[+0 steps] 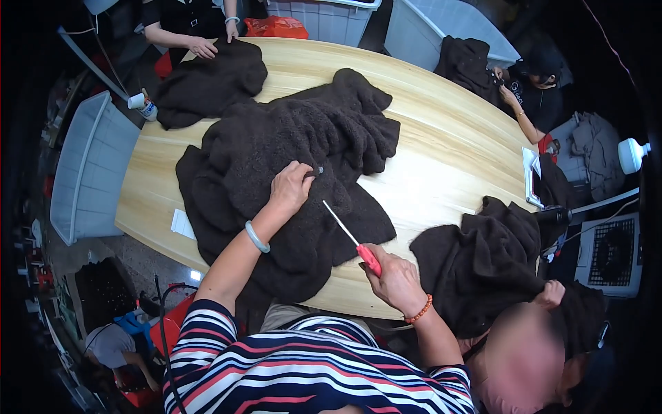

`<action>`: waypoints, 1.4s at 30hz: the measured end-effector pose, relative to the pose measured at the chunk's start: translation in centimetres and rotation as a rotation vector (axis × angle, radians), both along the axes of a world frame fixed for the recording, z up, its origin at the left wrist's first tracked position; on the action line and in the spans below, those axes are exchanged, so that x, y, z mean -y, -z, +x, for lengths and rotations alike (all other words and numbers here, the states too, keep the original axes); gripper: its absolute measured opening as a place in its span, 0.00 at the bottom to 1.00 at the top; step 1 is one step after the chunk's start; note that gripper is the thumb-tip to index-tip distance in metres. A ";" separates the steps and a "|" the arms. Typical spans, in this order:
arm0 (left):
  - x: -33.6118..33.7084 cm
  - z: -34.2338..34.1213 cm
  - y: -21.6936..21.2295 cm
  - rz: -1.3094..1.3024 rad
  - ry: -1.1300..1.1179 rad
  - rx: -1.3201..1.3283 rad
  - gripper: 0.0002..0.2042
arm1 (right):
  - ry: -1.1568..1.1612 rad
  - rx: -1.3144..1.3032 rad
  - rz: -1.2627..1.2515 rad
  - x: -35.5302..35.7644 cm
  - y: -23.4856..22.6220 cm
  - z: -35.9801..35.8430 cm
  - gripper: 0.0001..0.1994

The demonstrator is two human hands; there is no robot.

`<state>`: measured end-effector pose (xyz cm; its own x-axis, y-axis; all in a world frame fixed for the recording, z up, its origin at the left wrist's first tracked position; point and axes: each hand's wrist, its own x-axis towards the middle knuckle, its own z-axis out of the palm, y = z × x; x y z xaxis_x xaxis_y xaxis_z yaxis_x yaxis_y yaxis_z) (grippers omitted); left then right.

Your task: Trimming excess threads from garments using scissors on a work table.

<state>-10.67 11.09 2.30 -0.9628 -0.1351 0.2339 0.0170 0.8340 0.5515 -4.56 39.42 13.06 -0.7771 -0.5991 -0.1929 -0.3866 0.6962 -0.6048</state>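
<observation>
A dark brown knitted garment point(276, 138) lies heaped in thick folds on the table in front of me. My left hand point(292, 186) rests on it, thumb and fingertips pinched together on the knit. A small pale spot shows just beside those fingertips; what it is I cannot make out. In my right hand point(396, 279) is a red-handled tool point(369, 259) with a long, thin metal shaft. Its tip points up and left, over the garment and a little short of my left hand. Whether the tip touches the cloth is unclear.
Around the wooden table point(427, 117), other people handle dark garments at far left point(214, 83), far right point(465, 61) and near right point(483, 248). Plastic bins point(93, 169) stand past its edges. A small bottle point(146, 107) and white paper point(182, 223) sit at left.
</observation>
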 end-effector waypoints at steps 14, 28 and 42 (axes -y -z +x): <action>4.0 3.8 2.0 0.747 0.115 0.099 0.05 | -0.170 0.009 0.103 1.9 0.1 -2.3 0.14; 5.6 3.6 4.7 0.788 0.144 0.151 0.09 | -0.153 0.020 0.113 3.9 0.0 -4.0 0.13; -3.6 -1.1 -11.4 0.700 0.436 0.046 0.12 | 0.144 0.051 -0.604 6.2 -1.2 -8.3 0.36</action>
